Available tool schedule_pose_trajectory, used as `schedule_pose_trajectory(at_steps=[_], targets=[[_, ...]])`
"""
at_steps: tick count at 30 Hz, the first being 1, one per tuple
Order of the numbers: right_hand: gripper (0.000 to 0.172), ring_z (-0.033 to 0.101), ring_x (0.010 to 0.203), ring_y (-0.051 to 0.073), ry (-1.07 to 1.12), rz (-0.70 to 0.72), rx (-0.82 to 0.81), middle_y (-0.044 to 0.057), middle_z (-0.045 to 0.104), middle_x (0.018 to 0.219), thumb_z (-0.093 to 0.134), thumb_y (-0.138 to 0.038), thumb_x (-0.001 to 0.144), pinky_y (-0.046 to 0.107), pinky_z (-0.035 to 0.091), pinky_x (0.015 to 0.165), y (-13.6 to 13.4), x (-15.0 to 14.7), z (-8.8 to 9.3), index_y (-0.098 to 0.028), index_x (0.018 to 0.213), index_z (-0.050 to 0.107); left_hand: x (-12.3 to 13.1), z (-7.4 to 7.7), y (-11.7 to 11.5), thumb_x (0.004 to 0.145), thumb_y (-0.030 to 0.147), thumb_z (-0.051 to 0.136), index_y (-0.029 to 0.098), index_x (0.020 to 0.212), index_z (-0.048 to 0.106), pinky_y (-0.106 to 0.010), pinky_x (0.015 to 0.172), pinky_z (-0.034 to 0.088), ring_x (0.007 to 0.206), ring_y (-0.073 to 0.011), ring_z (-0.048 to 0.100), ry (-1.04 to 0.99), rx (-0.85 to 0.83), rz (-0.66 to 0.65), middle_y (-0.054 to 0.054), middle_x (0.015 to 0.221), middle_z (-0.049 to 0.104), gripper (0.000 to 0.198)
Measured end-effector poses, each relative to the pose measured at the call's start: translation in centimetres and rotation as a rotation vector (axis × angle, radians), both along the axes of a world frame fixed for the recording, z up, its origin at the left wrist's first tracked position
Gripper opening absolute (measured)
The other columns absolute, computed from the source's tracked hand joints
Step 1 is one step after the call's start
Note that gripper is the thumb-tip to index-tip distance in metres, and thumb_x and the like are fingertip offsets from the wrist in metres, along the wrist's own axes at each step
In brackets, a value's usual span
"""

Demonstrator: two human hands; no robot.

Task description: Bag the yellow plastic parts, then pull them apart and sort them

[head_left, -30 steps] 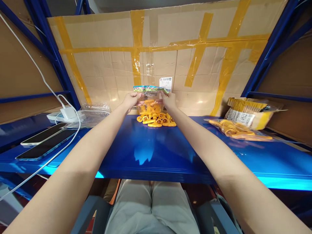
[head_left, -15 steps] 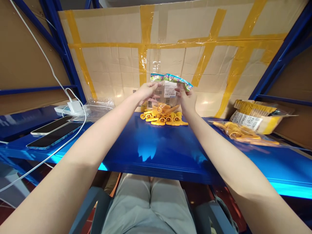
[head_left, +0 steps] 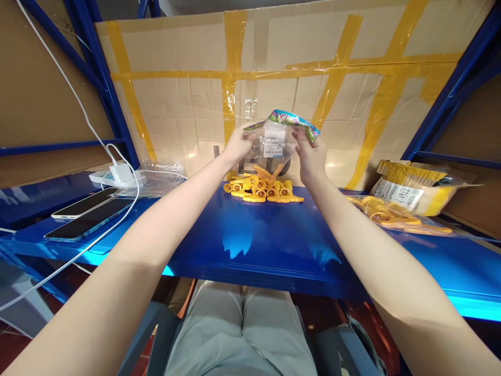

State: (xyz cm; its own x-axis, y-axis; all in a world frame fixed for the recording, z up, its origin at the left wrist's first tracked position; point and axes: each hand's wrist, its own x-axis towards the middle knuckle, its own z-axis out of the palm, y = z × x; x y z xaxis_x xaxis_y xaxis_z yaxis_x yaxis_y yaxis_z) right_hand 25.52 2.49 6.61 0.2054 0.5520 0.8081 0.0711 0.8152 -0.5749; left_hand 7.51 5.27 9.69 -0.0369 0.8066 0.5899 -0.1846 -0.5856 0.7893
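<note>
Both my hands hold up a clear plastic bag with a colourful printed top strip and a white label. My left hand pinches its left edge and my right hand pinches its right edge. The bag hangs tilted above a pile of small yellow plastic pieces lying on the blue shelf near the cardboard back wall. A few yellow pieces show at the bag's lower end, just over the pile.
Two phones and a white charger with cable lie at the left, beside a crumpled clear bag. At the right lie a clear bag of yellow pieces and a yellow packet. Blue shelf posts stand at both sides.
The bag has been lifted higher off the pile and tilted, its right end rising. Most yellow pieces that were inside it now lie on the shelf.
</note>
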Motion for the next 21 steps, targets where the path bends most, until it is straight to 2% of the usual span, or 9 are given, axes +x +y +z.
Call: schedule_pose_trajectory(at_steps=[2,4,6,8,10,12,15,18,21], targets=[[0.047,0.055,0.13,0.028,-0.003,-0.007,0.043,0.008,0.068,0.12,0.049,-0.059,0.09,0.05,0.043,0.105,-0.6,0.2,1.4,-0.019,0.109,0.068,-0.4,1.1,0.8,0.086,0.01,0.056,0.019,0.114,0.065,-0.048,0.103,0.043,0.131,-0.0293,0.052,0.003,0.079,0.022,-0.004,0.12,0.064,0.031],[0.06,0.051,0.134,0.027,-0.035,0.011,0.07,0.009,0.064,0.129,0.027,-0.061,0.098,0.051,0.043,0.106,-1.3,0.6,2.1,-0.019,0.118,0.064,-1.2,1.9,1.4,0.089,0.012,0.05,0.02,0.118,0.064,-0.05,0.102,0.042,0.137,-0.0321,0.045,0.009,0.102,0.074,-0.003,0.126,0.06,0.033],[0.074,0.052,0.134,0.025,-0.049,0.09,0.067,0.011,0.061,0.134,0.006,-0.059,0.099,0.049,0.044,0.105,-2.1,1.0,2.0,-0.017,0.124,0.062,-2.1,2.1,1.4,0.089,0.014,0.047,0.021,0.12,0.063,-0.052,0.101,0.042,0.14,-0.0348,0.04,0.026,0.111,0.109,-0.002,0.132,0.056,0.035],[0.084,0.056,0.129,0.026,-0.034,0.153,0.044,0.014,0.063,0.132,-0.005,-0.056,0.099,0.049,0.047,0.102,-2.5,1.4,1.1,-0.014,0.122,0.064,-3.0,1.7,0.8,0.089,0.014,0.048,0.023,0.122,0.063,-0.051,0.101,0.041,0.141,-0.0357,0.038,0.025,0.129,0.098,-0.002,0.136,0.053,0.037],[0.081,0.062,0.12,0.028,-0.023,0.118,0.018,0.016,0.068,0.123,0.002,-0.056,0.1,0.052,0.051,0.096,-2.2,1.7,-0.2,-0.013,0.115,0.068,-3.7,0.6,-0.3,0.088,0.013,0.049,0.023,0.125,0.061,-0.05,0.101,0.042,0.14,-0.0347,0.04,-0.012,0.141,0.038,-0.002,0.137,0.052,0.04],[0.071,0.067,0.111,0.03,-0.03,0.054,-0.024,0.014,0.074,0.108,0.019,-0.064,0.097,0.052,0.054,0.091,-1.3,2.0,-1.6,-0.016,0.103,0.072,-4.0,-0.9,-1.5,0.085,0.014,0.055,0.024,0.126,0.059,-0.046,0.103,0.045,0.136,-0.0332,0.046,-0.081,0.105,-0.038,-0.004,0.136,0.054,0.042],[0.055,0.072,0.095,0.028,0.045,0.084,-0.148,0.01,0.075,0.087,0.042,-0.064,0.091,0.047,0.057,0.087,-0.1,1.8,-3.5,-0.019,0.083,0.072,-3.9,-3.6,-2.7,0.083,0.023,0.064,0.023,0.123,0.057,-0.038,0.098,0.052,0.121,-0.028,0.061,-0.194,-0.059,-0.114,-0.006,0.129,0.059,0.04],[0.04,0.073,0.083,0.024,0.079,0.096,-0.292,0.006,0.072,0.07,0.058,-0.053,0.087,0.038,0.058,0.083,0.0,1.2,-4.7,-0.02,0.068,0.068,-3.4,-6.2,-3.1,0.082,0.028,0.072,0.02,0.111,0.056,-0.031,0.081,0.058,0.091,-0.0188,0.072,-0.219,-0.27,-0.099,-0.007,0.112,0.065,0.034],[0.034,0.071,0.071,0.02,0.035,0.124,-0.463,0.004,0.067,0.058,0.066,-0.044,0.084,0.031,0.057,0.072,-0.8,0.5,-5.1,-0.019,0.061,0.064,-3.2,-8.1,-3.2,0.082,0.019,0.073,0.015,0.093,0.055,-0.021,0.059,0.053,0.057,-0.0087,0.065,-0.125,-0.452,-0.044,-0.003,0.082,0.067,0.021]])
